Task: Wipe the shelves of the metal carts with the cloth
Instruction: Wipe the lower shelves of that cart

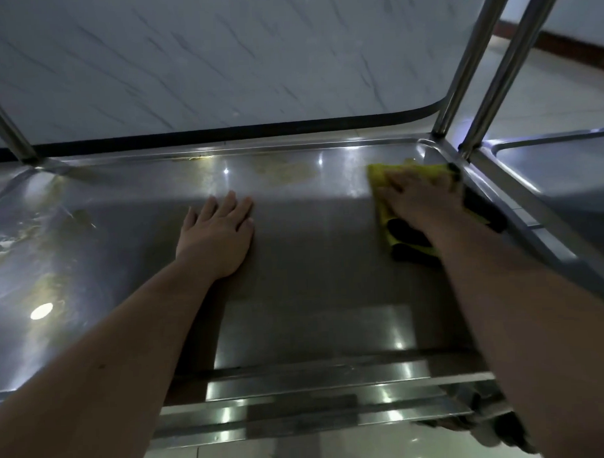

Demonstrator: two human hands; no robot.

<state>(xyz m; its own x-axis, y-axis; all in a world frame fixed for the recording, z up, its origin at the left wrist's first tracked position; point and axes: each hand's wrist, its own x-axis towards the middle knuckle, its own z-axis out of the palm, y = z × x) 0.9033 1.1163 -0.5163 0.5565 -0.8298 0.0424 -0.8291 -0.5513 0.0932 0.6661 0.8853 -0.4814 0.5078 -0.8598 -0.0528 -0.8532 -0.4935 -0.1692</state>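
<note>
Cloth (pixel 391 177) at shelf's (pixel 311 249) right end

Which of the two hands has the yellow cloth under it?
The right hand, lying flat on the yellow-and-black cloth near the far right corner of the steel cart shelf; the left hand rests on bare metal.

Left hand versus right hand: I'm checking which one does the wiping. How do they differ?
The left hand lies bare on the shelf; the right hand presses the yellow-and-black cloth. The left hand sits mid-shelf, the right hand near the far right corner. Both lie flat with fingers straight.
</note>
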